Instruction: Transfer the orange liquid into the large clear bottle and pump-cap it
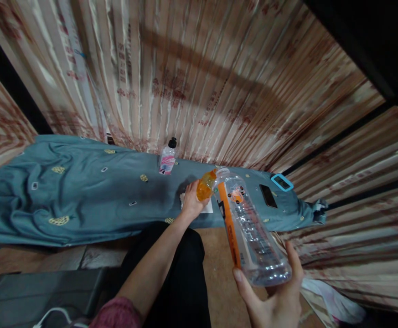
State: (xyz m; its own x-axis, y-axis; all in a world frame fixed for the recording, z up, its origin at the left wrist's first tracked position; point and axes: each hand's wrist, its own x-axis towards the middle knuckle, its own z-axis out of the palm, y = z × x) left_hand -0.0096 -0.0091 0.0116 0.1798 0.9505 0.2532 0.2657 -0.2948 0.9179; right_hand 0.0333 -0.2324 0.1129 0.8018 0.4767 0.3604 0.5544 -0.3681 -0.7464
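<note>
My right hand [274,291] grips the base of a clear plastic bottle [250,228] with an orange label. The bottle is tilted, its neck pointing away and left. My left hand [192,200] is closed on the bottle's orange cap [205,187] at the neck. Under the left hand a white cloth or paper [208,207] lies on the blue patterned sheet [82,200].
A small bottle with a pink label and black cap [167,158] stands at the sheet's far edge. A black phone [268,196] and a blue-framed device [281,181] lie on the sheet to the right. Striped curtain hangs behind. A dark case [41,291] sits at lower left.
</note>
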